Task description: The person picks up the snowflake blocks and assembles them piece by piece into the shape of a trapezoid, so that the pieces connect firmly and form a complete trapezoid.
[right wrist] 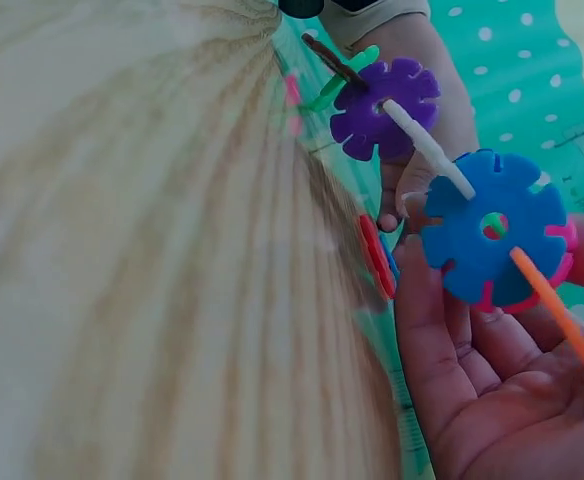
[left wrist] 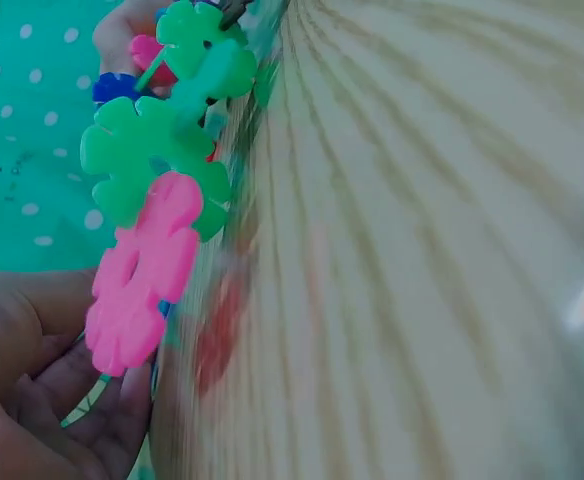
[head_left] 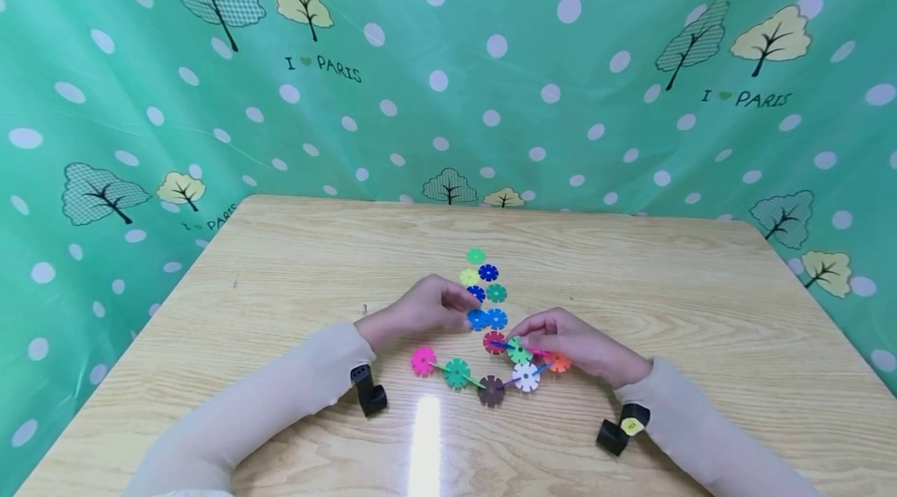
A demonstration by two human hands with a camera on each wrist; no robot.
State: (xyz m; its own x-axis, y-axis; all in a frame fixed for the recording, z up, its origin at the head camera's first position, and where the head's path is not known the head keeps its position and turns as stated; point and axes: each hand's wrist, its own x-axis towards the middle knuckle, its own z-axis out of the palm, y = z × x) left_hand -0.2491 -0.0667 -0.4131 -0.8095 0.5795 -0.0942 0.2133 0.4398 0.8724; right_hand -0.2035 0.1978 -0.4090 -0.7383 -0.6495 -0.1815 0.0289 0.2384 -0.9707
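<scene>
My right hand (head_left: 571,337) grips one end of a chain of flower-shaped interlocking discs, with the thumb by a green disc (head_left: 518,349). A blue disc (head_left: 498,344) sits edge-on at that end. From there the chain curves through an orange disc (head_left: 559,361), a white disc (head_left: 526,376), a brown disc (head_left: 491,391) and a green disc (head_left: 457,374) to a pink disc (head_left: 423,361). My left hand (head_left: 430,304) pinches a light-blue disc (head_left: 477,319) low over the table, thumb and forefinger at its edge. In the left wrist view the pink disc (left wrist: 142,275) partly covers those fingers.
Loose discs lie in two short columns beyond the hands: a light-green disc (head_left: 476,255), a yellow disc (head_left: 469,276), dark-blue ones, a green disc (head_left: 496,293) and a second light-blue disc (head_left: 497,318). A red disc (head_left: 494,342) lies under the chain's end. A patterned curtain (head_left: 392,123) hangs behind the wooden table (head_left: 294,435).
</scene>
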